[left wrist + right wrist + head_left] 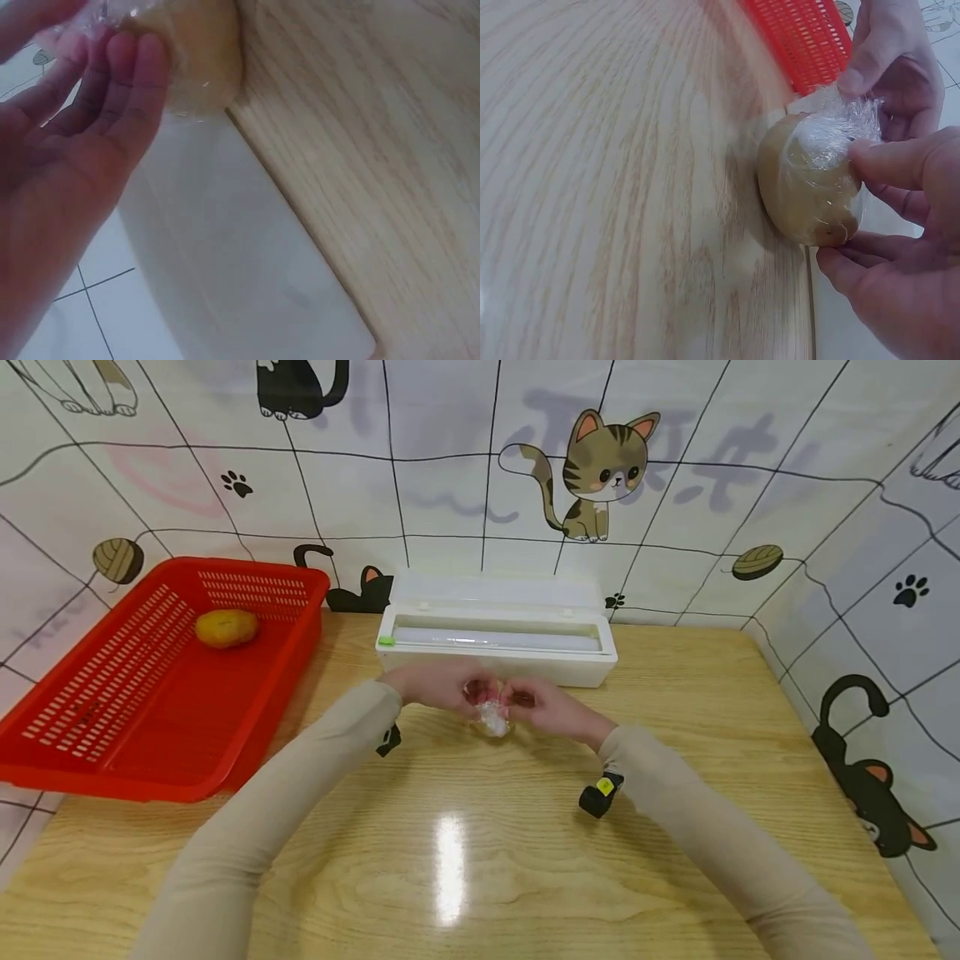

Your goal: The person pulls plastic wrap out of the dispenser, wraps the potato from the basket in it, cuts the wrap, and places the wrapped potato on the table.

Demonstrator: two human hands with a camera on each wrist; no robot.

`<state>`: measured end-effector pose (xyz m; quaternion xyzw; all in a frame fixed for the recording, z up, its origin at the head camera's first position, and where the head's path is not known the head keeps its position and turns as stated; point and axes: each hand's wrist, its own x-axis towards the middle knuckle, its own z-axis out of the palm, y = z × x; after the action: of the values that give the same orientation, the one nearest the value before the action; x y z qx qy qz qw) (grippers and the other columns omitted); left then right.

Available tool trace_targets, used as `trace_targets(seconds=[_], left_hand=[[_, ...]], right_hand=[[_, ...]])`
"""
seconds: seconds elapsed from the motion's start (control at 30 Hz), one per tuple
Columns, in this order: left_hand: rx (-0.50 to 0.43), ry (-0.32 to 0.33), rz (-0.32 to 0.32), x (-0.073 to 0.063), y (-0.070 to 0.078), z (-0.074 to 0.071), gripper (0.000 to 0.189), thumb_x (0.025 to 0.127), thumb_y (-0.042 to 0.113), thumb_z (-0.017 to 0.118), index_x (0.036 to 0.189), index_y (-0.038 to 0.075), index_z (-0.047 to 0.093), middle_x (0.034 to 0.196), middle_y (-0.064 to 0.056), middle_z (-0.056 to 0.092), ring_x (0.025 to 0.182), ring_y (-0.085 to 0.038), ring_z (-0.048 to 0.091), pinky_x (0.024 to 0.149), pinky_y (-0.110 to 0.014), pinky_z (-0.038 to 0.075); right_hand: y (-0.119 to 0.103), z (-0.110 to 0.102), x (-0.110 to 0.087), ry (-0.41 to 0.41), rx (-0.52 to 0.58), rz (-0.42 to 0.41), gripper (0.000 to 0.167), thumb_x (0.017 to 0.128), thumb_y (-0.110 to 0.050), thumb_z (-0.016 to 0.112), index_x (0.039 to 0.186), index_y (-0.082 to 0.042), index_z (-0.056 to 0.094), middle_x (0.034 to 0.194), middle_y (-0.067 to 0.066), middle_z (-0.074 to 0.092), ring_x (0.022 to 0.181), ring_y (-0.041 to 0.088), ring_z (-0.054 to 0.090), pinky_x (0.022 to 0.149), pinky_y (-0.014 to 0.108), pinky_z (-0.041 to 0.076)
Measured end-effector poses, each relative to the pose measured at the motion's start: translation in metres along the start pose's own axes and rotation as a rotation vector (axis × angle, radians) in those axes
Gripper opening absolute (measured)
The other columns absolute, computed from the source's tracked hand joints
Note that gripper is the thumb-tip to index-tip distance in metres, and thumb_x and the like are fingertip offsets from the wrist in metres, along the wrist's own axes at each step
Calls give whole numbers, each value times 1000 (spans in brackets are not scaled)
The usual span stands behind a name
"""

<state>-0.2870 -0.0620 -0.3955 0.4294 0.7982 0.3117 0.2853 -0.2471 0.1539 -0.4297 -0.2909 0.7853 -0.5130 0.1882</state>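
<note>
Two hands hold a film-wrapped potato below faint, illegible wall lettering.

My sleeves: long, plain beige
My left wrist camera: black
My right wrist camera: black, yellow patch

No legible txt or nos.; faint purple marks on wall unreadable.
</note>
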Motion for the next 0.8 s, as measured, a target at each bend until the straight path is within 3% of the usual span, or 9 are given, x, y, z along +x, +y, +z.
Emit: trace_targets(seconds=[0.17, 0.3, 0.57, 0.8], left_hand=[[84, 82, 67, -2, -3, 3, 13, 88, -1, 62, 99, 4, 59, 89, -5, 59, 82, -16, 54, 75, -29, 47], [121, 141, 103, -1, -4, 6, 12, 88, -3, 61, 98, 3, 59, 88, -5, 58, 80, -16, 53, 73, -29, 46], [50, 176, 144, -3, -9, 9, 21, 85, -8, 60, 103, 3, 56, 90, -6, 55, 82, -18, 50, 73, -29, 45], [-32, 167, 97, -7, -11, 10, 36, 80, -3, 74, 111, 0, 54, 97, -8, 56, 90, -21, 51, 79, -31, 47]], right_hand=[[2, 1, 2, 13, 30, 30, 9, 90, 5, 58, 89, -4, 57, 94, 13, 58, 94, 22, 55, 88, 33, 45], [-1, 1, 3, 54, 11, 50, 4, 92, 0, 56, 95, 2, 58, 101, 12, 60, 104, 25, 56, 95, 36, 43], [1, 4, 5, 120, -116, 1, 5, 97, -3, 54, 96, 1, 58, 103, 12, 60, 102, 25, 55, 91, 39, 44], [5, 9, 6, 170, -205, -60, 4, 96, -3, 56, 93, -1, 55, 92, 10, 57, 88, 22, 51, 78, 35, 43]])
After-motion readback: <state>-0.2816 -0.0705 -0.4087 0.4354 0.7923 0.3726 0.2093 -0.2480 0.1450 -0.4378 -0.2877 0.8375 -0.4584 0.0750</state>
